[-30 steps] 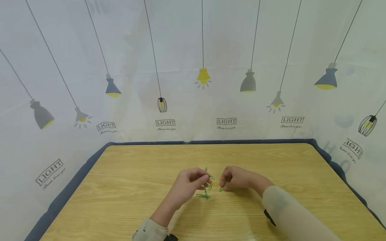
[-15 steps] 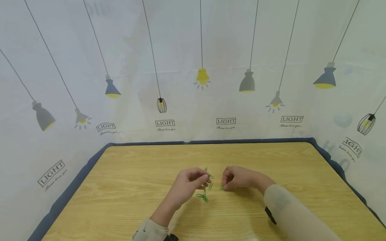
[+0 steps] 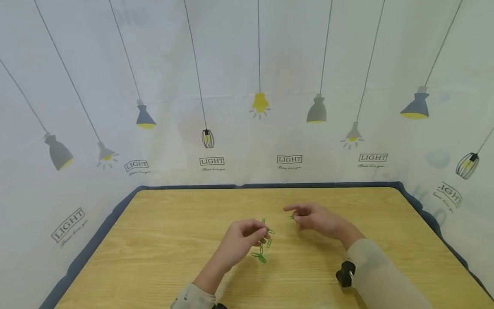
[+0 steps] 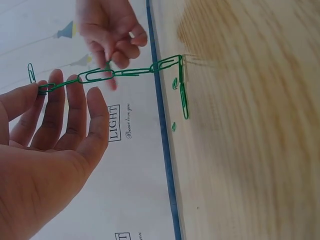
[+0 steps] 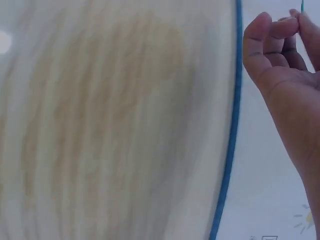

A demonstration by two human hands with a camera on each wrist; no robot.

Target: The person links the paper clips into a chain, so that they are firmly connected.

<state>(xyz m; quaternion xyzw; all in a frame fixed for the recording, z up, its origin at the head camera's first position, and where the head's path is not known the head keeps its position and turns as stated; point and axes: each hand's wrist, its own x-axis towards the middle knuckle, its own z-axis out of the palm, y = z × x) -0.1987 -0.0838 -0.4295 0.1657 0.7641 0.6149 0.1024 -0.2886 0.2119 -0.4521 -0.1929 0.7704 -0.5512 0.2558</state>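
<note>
My left hand (image 3: 238,242) pinches a chain of green paper clips (image 4: 132,73) between thumb and index finger, its other fingers spread loosely. The linked clips hang from the fingertips, and their lower end reaches the wooden table in the head view. My right hand (image 3: 322,221) is raised to the right of the chain, apart from it, with a small green clip (image 3: 291,217) pinched at the thumb and the index finger extended. In the right wrist view only a sliver of that clip (image 5: 302,6) shows at the top edge.
Two small green clips (image 4: 174,83) lie on the wooden table (image 3: 173,240) beyond the chain in the left wrist view. Behind the table stands a pale curtain (image 3: 231,56) printed with lamps. A dark device (image 3: 345,274) is strapped at the right wrist.
My right hand has lifted and moved away from the table toward the back right with a clip, its index finger now stretched out. My left hand has hardly moved.
</note>
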